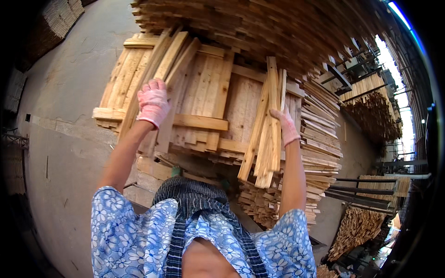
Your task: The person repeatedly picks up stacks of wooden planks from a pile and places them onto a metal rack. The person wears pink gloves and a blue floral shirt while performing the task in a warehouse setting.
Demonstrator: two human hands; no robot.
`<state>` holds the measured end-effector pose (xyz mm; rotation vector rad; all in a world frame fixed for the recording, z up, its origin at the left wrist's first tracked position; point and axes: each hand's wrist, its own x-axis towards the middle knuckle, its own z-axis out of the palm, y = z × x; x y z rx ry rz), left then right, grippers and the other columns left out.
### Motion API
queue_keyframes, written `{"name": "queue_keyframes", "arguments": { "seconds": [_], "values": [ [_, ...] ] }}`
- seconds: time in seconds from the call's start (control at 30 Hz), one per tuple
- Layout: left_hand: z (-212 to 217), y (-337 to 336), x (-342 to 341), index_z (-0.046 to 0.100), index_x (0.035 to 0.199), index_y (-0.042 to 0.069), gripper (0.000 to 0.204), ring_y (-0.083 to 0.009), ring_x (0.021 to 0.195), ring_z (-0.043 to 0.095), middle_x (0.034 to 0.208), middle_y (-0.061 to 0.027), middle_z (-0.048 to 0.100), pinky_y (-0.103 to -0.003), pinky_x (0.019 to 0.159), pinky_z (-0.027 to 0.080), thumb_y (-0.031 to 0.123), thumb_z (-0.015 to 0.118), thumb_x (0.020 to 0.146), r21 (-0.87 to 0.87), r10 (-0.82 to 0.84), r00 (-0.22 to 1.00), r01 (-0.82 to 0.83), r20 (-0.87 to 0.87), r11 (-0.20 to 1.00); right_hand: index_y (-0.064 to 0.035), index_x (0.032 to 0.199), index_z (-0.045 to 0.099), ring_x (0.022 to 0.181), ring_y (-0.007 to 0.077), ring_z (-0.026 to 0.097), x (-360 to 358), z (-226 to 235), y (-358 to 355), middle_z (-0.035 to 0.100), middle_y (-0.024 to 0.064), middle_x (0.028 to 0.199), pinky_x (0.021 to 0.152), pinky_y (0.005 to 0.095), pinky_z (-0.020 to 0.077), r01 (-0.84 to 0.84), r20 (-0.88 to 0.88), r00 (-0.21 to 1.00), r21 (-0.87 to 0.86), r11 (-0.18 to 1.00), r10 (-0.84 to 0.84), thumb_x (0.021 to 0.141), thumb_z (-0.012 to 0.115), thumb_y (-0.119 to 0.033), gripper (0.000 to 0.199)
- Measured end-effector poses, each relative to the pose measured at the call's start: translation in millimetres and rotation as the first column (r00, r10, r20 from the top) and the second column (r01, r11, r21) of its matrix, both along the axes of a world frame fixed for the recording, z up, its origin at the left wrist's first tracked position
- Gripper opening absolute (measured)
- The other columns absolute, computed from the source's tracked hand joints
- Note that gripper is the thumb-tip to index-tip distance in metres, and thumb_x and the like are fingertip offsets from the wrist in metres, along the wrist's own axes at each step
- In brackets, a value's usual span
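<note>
My left hand (154, 103), in a pink and white knit glove, lies closed over several long wooden slats (170, 55) that lean across the left part of the stacked boards. Its fingers are together, and their tips bend over the wood. At the right, my right hand (286, 124), gloved alike, grips a loose bundle of wooden slats (274, 139) from the outer side. The thumb rests on top; the other fingers are hidden behind the wood. Below both bundles lie pale flat boards (201, 85) with cross battens (199, 122).
A high pile of wooden strips (259, 28) rises along the far side. Another stack (320, 139) with jutting ends stands just right of my right hand. Grey concrete floor (69, 153) stretches out to the left. Further stacks (375, 106) and dark metal bars (361, 190) are at the right.
</note>
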<state>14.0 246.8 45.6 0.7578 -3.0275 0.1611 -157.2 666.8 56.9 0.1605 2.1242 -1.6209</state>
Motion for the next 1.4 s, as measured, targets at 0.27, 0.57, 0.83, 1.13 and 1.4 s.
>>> {"name": "queue_keyframes", "arguments": {
  "seconds": [0.27, 0.57, 0.83, 1.13, 1.4],
  "values": [
    [30, 2, -27, 0.036, 0.152, 0.030, 0.068, -0.0420, 0.126, 0.055, 0.145, -0.0221, 0.048, -0.054, 0.101, 0.050, 0.027, 0.069, 0.093, 0.166, 0.223, 0.960, -0.250, 0.167, 0.954, -0.0026, 0.151, 0.037, 0.112, 0.0281, 0.062, -60, -92, 104, 0.063, 0.0165, 0.126, 0.098, 0.0377, 0.0490, -0.060, -0.168, 0.985, -0.069, 0.996, 0.048, 0.077, 0.079, -0.025, 0.088],
    [10, 54, -33, 0.024, 0.159, 0.039, 0.062, -0.0437, 0.129, 0.052, 0.150, -0.0223, 0.039, -0.054, 0.104, 0.047, 0.028, 0.049, 0.103, 0.068, 0.330, 0.922, -0.349, 0.201, 0.935, -0.0059, 0.151, 0.032, 0.111, 0.0310, 0.063, -75, -123, 197, 0.059, 0.0197, 0.131, 0.088, 0.0441, 0.0565, 0.021, -0.125, 0.992, 0.180, 0.983, 0.002, 0.083, 0.077, -0.017, 0.082],
    [67, 112, -48, 0.007, 0.164, 0.028, 0.106, -0.0300, 0.093, 0.063, 0.119, -0.0183, 0.054, -0.039, 0.079, 0.060, 0.018, 0.073, 0.082, 0.531, 0.446, 0.863, -0.500, 0.238, 0.684, -0.0124, 0.162, 0.010, 0.114, 0.0340, 0.061, -77, -109, 208, 0.059, 0.0188, 0.132, 0.090, 0.0474, 0.0557, 0.119, 0.214, 0.974, -0.213, 0.970, -0.073, 0.084, 0.075, -0.012, 0.101],
    [50, 267, -75, 0.022, 0.159, 0.022, 0.094, -0.0264, 0.082, 0.063, 0.115, -0.0218, 0.054, -0.040, 0.063, 0.059, 0.014, 0.074, 0.081, 0.838, 0.192, 0.981, -0.091, -0.016, 0.538, -0.0191, 0.162, 0.019, 0.124, 0.0501, 0.054, -54, -103, 166, 0.032, 0.0348, 0.151, 0.103, 0.0458, 0.0483, 0.091, -0.355, 0.900, 0.720, 0.688, 0.252, 0.087, 0.069, -0.028, 0.091],
    [-56, 330, -114, 0.016, 0.162, 0.027, 0.090, -0.0433, 0.126, 0.052, 0.145, -0.0296, 0.040, -0.052, 0.098, 0.049, 0.026, 0.069, 0.088, 0.510, 0.068, 0.982, -0.151, 0.178, 0.847, -0.0274, 0.162, 0.020, 0.119, 0.0483, 0.058, -70, -106, 195, 0.041, 0.0344, 0.140, 0.100, 0.0475, 0.0496, 0.019, -0.280, 0.909, 0.767, 0.642, 0.307, 0.089, 0.065, -0.017, 0.086]
  ]
}}
